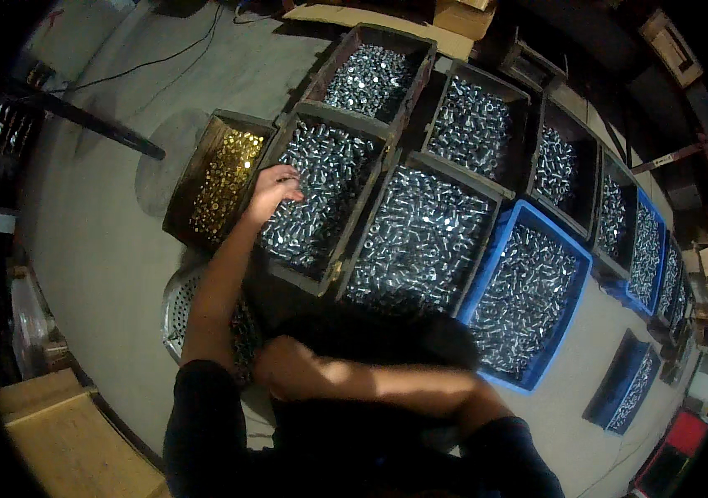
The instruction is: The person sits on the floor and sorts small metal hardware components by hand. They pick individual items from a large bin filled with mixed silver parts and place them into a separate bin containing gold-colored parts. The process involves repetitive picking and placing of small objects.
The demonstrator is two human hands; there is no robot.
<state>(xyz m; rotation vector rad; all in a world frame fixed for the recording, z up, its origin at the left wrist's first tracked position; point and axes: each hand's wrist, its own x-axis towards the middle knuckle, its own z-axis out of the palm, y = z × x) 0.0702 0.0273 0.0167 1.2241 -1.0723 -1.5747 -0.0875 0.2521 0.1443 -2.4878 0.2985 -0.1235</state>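
Note:
My left hand (275, 191) reaches over the left edge of a dark crate (321, 286) filled with silver bolts (325, 187). Its fingers are bent and apart, and nothing shows between them. Across my body lies my right forearm, bringing my right hand (283, 369) to a round perforated metal basket (178, 309). Dark metal pieces show inside that basket, partly covered by my left arm. Shadow and the wrist hide the right fingers, so I cannot tell whether they hold anything. Beside my left hand stands a crate (184, 203) of gold-coloured nut-like pieces (225, 178).
More crates of silver fasteners stand to the right, among them a blue bin (574, 319). A dark pole (97, 120) rises from a round base at the left. Cardboard (72, 440) lies at the lower left. A small blue tray (611, 386) rests on the floor.

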